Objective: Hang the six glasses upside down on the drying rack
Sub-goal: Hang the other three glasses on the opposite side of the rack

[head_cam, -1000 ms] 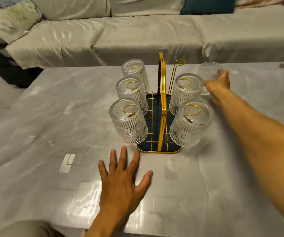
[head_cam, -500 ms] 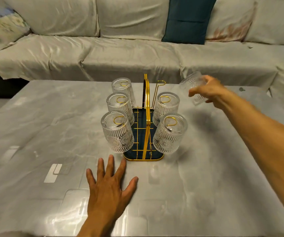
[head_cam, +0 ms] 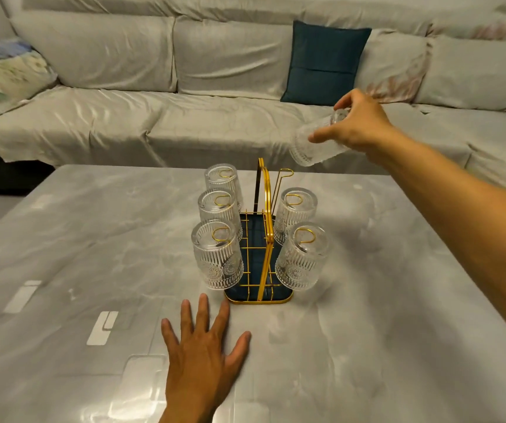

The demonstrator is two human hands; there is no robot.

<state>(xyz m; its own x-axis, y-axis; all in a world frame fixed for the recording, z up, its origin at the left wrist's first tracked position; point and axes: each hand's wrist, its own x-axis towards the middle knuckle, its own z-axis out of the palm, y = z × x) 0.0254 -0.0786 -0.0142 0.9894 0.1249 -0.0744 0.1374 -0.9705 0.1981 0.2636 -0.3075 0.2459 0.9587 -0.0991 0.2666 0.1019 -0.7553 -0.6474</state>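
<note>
Head view: we rest our left hand (head_cam: 204,349) flat, fingers spread, on the bench (head_cam: 382,331) near its front edge, just before the drying rack (head_cam: 260,264). Five glasses (head_cam: 217,254) hang inverted on it mid-bench. Our right hand (head_cam: 357,123) grips the sixth glass (head_cam: 312,146), tilted mouth-down-left, in the air above the rack's empty far-right hook (head_cam: 285,174).

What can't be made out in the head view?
- Ribbed clear glass in the right hand: motion-blurred, and the fingers cover its base.
- Gold wire drying rack: side hooks hidden inside the five hung glasses.
- Left hand: wrist cut off by the bottom edge.
</note>
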